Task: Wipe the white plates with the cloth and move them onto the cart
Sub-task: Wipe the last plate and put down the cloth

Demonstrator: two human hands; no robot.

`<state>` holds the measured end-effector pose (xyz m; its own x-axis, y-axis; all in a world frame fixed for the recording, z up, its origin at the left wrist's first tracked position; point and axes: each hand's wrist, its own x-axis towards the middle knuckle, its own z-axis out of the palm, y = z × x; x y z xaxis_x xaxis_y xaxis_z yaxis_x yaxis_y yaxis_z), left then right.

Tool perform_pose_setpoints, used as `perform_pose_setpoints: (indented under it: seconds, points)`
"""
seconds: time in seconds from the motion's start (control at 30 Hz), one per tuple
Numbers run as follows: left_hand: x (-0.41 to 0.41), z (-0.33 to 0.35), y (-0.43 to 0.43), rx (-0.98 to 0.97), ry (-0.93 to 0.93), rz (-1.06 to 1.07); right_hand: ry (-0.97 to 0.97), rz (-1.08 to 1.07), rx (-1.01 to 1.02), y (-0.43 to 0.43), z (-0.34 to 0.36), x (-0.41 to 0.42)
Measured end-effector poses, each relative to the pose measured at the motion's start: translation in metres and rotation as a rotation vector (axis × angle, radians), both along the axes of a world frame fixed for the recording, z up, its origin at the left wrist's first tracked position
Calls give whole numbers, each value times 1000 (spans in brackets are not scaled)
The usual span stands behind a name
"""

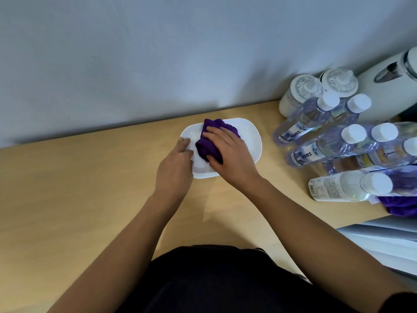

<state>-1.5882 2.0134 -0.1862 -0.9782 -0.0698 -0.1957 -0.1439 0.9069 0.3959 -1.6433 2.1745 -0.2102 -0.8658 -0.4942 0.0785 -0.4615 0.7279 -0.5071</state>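
On tan table [67, 188] by grey wall [135, 64], my right hand [228, 152] clutching cloth [206, 147] on plate [250, 141], left hand [174, 168] resting on rim

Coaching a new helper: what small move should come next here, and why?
Probably sweep the purple cloth toward the right end of the white plate: the right hand presses it on the left-centre, the right end lies uncovered, and the left hand steadies the left rim.

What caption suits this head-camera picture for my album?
Right hand presses a crumpled purple cloth onto a white oblong plate on a wooden table, left hand touching its rim.
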Motion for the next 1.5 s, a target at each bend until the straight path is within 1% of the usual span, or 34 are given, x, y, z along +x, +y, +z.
perform_pose_setpoints:
  seconds: [0.1, 0.2, 0.27, 0.43, 0.53, 0.63, 0.7, 0.73, 0.8, 0.87, 0.93, 1.0, 1.13, 1.2, 1.3, 1.37, 1.47, 1.5]
  points:
    - [-1, 0, 1, -4, -19, -4, 8, -27, 5, 3, 2, -11]
    - [-2, 0, 1, -16, -40, 11, 41, -102, 33, 10, 4, -16]
    - [-1, 1, 3, -46, -52, 2, 60, -163, 76, 18, 7, -20]
    - [-1, 1, 8, -129, -85, -24, 33, -274, 216, 38, 17, -18]
    - [-1, -2, 9, -142, -81, -25, 2, -356, 203, 51, 21, -8]
    - [-1, -6, 8, -143, -60, -32, -88, -476, 143, 66, 27, 7]
    - [0, -12, 4, -107, -17, -57, -124, -503, 113, 73, 29, 22]
    - [2, -14, 2, -53, 17, -65, -142, -509, 103, 74, 30, 32]
    - [9, -16, -4, 151, 111, -38, -201, -524, 83, 71, 30, 57]
    - [20, -12, -12, 375, 193, 37, -308, -513, 53, 60, 28, 86]
    - [33, -9, -20, 463, 257, 81, -386, -452, 22, 44, 22, 113]
    - [46, -8, -31, 497, 266, 119, -382, -347, 5, 22, 16, 136]
    - [68, -13, -51, 494, 194, 182, -300, -175, -1, -20, 0, 163]
    - [74, -18, -54, 499, 149, 197, -304, -101, 53, -28, -3, 168]
    - [83, -23, -59, 525, 109, 213, -371, 7, 152, -32, -6, 170]
    - [83, -21, -56, 547, 110, 224, -368, 10, 96, -26, -2, 165]
    - [72, -11, -45, 540, 134, 221, -217, -118, -112, -8, 10, 141]
    - [67, -7, -40, 519, 145, 208, -162, -169, -149, 0, 14, 130]
